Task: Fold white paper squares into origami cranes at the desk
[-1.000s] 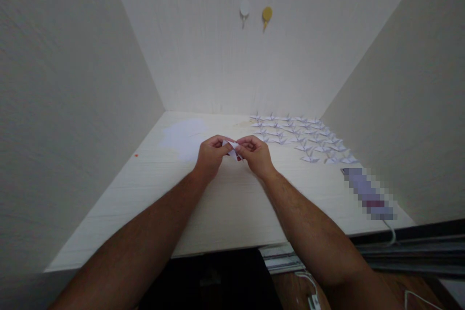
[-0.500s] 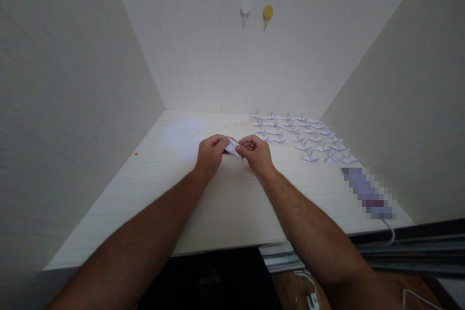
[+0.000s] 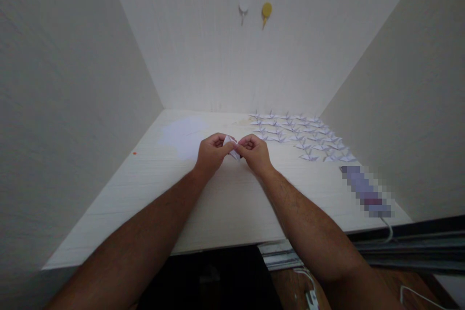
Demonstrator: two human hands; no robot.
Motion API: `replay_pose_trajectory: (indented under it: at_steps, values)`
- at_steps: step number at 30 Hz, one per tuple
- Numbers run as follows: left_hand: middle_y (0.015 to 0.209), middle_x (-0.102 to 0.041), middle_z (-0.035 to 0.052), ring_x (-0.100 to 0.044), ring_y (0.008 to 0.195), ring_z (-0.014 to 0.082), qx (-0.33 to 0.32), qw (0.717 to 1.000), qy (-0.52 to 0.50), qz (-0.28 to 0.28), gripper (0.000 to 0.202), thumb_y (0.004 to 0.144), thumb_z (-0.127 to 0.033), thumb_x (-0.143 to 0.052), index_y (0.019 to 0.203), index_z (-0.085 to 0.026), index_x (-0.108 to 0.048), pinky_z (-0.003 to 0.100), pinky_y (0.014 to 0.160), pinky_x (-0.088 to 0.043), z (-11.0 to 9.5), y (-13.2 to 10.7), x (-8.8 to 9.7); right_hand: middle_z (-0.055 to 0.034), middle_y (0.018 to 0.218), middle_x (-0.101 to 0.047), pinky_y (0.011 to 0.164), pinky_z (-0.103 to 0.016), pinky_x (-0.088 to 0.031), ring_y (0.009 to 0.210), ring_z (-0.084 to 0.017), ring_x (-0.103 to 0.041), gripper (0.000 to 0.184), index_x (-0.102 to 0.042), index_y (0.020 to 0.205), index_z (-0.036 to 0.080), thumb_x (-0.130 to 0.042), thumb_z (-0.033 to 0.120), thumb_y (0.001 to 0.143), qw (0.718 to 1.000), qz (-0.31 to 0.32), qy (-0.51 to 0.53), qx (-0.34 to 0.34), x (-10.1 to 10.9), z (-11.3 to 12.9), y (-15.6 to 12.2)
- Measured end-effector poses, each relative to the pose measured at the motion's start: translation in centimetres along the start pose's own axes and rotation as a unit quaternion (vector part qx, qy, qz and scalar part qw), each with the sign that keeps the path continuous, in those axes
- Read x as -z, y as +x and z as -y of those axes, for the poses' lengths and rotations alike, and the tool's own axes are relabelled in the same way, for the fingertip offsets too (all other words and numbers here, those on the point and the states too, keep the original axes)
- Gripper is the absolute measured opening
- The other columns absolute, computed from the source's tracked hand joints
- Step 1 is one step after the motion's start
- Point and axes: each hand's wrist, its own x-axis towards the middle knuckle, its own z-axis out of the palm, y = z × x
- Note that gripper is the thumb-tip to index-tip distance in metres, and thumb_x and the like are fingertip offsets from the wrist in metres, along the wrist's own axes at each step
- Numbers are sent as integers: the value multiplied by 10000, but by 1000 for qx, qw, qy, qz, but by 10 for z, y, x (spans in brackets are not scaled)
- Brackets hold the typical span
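Over the middle of the table [image 3: 225, 213], our left hand [image 3: 211, 153] and right hand [image 3: 257, 153] pinch the paper [image 3: 234, 154] between them. To crease it cleanly, we'd best brace the left side and press lightly along the folds. Cranes [image 3: 295, 137] stand at the table's far right.

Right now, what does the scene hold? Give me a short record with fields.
Left hand: pinches folded paper
Right hand: pinches the same piece
Paper cranes: many, in rough rows, table's far right
White paper: flat, beyond the left hand; sheet count unclear
Back wall: white hook, yellow hook
Table's right side: pixelated object, cable at its near end
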Motion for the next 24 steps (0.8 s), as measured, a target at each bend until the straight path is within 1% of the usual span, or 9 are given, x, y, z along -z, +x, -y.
replay_pose_trajectory:
  at_steps: [2,5,8,10,13,16,19,24]
  values:
    - [687,-672,17,-599,602,122,2,1000,4,-8,232,619,-231,-748,809,-141,-649,242,589,-478,0,1,0,39,553,-567,467,-226,-422,488,-98,-518,265,-553,698,187,-753,342,619,1000,3,-6,7,1,-2,0]
    - [616,-637,-24,-558,508,108,19,1000,3,-22,398,625,-223,-747,992,-169,-604,224,506,-433,1,1,1,32,597,-588,507,-232,-441,532,-104,-540,267,-559,723,189,-759,330,614,1000,11,-9,15,2,-5,1]
    - [632,-640,-23,-578,524,120,33,999,-14,-22,497,627,-228,-745,1091,-174,-573,235,516,-446,1,2,1,31,622,-599,529,-234,-451,548,-102,-548,266,-562,748,190,-756,314,615,1000,17,-10,20,3,-6,1]
    - [651,-651,-12,-592,547,128,41,999,-28,-20,501,623,-236,-745,1089,-165,-576,249,540,-464,1,1,0,30,634,-609,534,-233,-456,550,-101,-552,278,-566,767,190,-757,317,611,1000,18,-11,15,3,-6,1]
    - [657,-660,-4,-585,543,125,45,998,-32,-14,466,624,-242,-742,1058,-157,-595,251,542,-463,1,1,0,22,630,-618,520,-236,-462,537,-105,-557,284,-580,785,183,-747,347,623,1000,15,-7,-10,2,-4,0]
    - [677,-672,6,-578,542,119,42,998,-33,-15,426,624,-248,-745,1020,-155,-619,252,546,-456,2,2,0,16,572,-601,494,-237,-450,501,-107,-543,239,-596,725,170,-712,369,662,999,15,-28,-28,1,-1,-2]
    - [691,-678,18,-591,576,126,38,998,-33,-43,393,600,-262,-764,956,-146,-641,260,576,-460,2,3,0,18,532,-585,481,-227,-417,482,-102,-525,198,-592,661,170,-685,344,683,997,21,-66,-20,1,2,-4]
    - [715,-696,37,-629,658,153,33,995,-41,-86,338,595,-249,-740,899,-147,-632,275,626,-472,1,3,-2,26,525,-580,473,-213,-380,480,-96,-508,165,-572,633,177,-654,309,690,995,39,-96,-13,2,3,-5]
